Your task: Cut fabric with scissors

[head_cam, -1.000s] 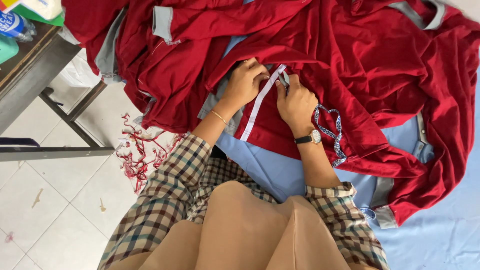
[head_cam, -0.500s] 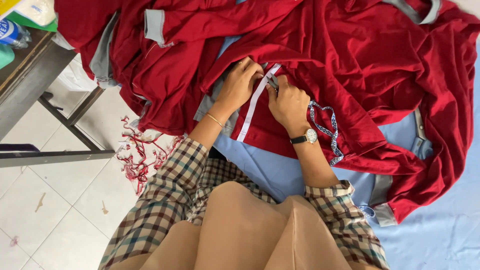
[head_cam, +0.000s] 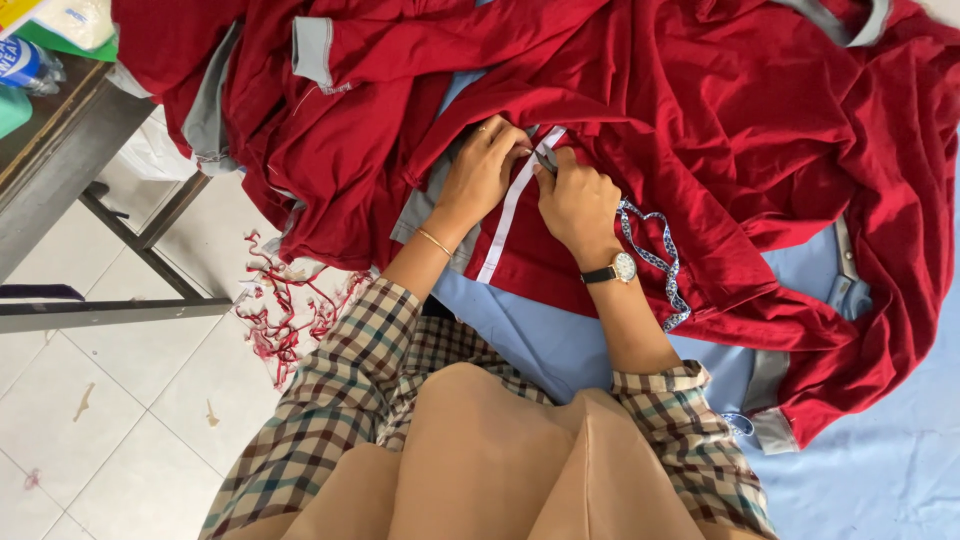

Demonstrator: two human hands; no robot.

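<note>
A pile of red garments [head_cam: 700,110] with grey cuffs and collars lies on a light blue sheet [head_cam: 880,470]. My left hand [head_cam: 482,172] presses on the red cloth beside a white strip [head_cam: 512,208] that runs along a seam. My right hand [head_cam: 576,200], with a wristwatch, pinches the top of that strip together with a small dark tool whose kind I cannot make out. A patterned blue ribbon [head_cam: 655,245] trails from under my right wrist across the cloth.
A dark metal table frame [head_cam: 90,200] stands at the left with packets and a bottle [head_cam: 30,62] on top. Red thread scraps [head_cam: 285,310] lie on the tiled floor [head_cam: 110,420] below the cloth's edge.
Both hands have crept a little up the white strip toward the fold of the red cloth. The view has shifted slightly.
</note>
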